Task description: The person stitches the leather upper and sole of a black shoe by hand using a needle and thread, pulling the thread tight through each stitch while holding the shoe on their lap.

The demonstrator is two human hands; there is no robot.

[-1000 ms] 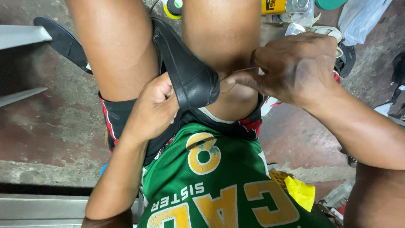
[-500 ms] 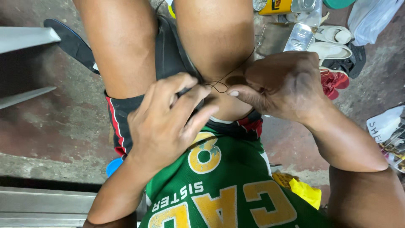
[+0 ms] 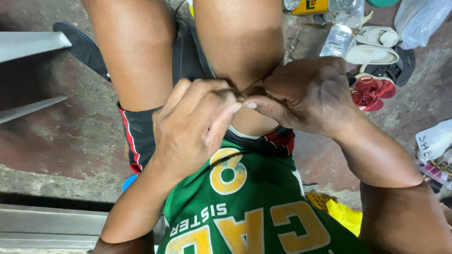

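A black shoe (image 3: 186, 54) sits wedged between the knees, most of it hidden behind the legs and the left hand (image 3: 190, 127). A thin thread (image 3: 256, 83) vanishes into the pinched fingertips of the right hand (image 3: 306, 96); any needle is too small to tell. Top-edge containers (image 3: 313, 5) are cut off.

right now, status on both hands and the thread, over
Left hand and right hand pinched together on a thin dark thread above the knees. Black shoe wedged between the thighs. Nothing blocking the hands.
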